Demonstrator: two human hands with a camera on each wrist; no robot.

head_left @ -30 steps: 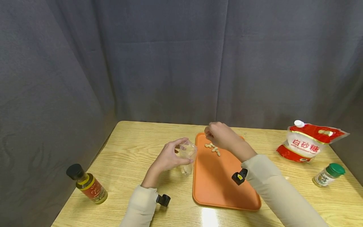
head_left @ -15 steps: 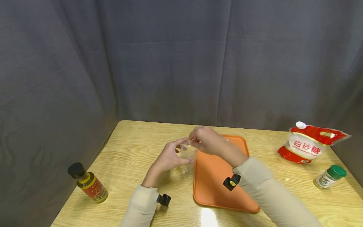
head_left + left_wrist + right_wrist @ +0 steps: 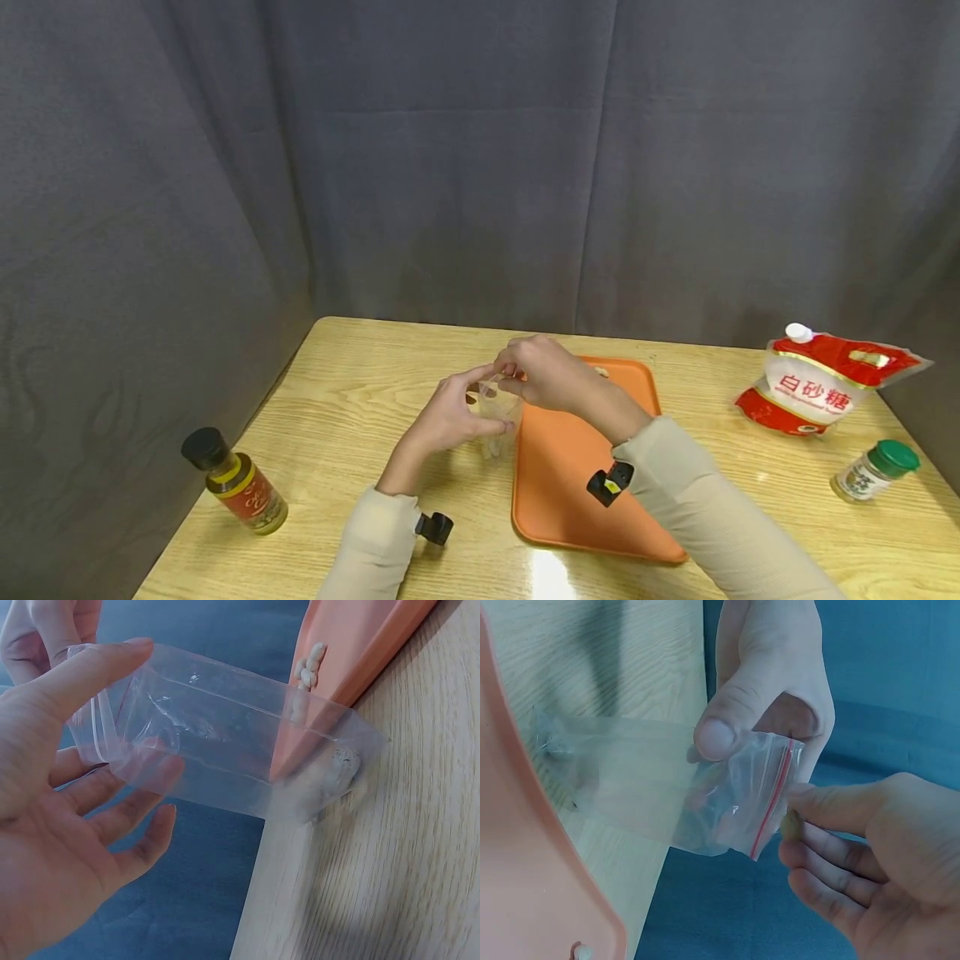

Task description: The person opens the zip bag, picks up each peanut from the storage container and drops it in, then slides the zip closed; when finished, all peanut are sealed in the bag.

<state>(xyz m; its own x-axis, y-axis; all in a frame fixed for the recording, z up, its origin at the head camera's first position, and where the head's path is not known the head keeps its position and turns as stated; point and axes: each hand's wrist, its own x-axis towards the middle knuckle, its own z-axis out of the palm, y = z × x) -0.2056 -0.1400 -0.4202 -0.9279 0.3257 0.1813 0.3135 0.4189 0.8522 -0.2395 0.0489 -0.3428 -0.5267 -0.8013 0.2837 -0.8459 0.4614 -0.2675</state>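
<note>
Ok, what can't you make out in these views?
How many peanuts lie on the orange tray: head view, mostly hidden behind the right hand.
What sits in the bottom of the zip-lock bag: left wrist view, blurred by the plastic.
The held peanut: right wrist view, partly covered by that hand.
Much of the tray: right wrist view, cut off by left edge.
Small print on the green-capped jar: head view, too small.

A curtained booth: grey drapes point(image 3: 450, 183) behind and beside a wooden table point(image 3: 360, 392)
</note>
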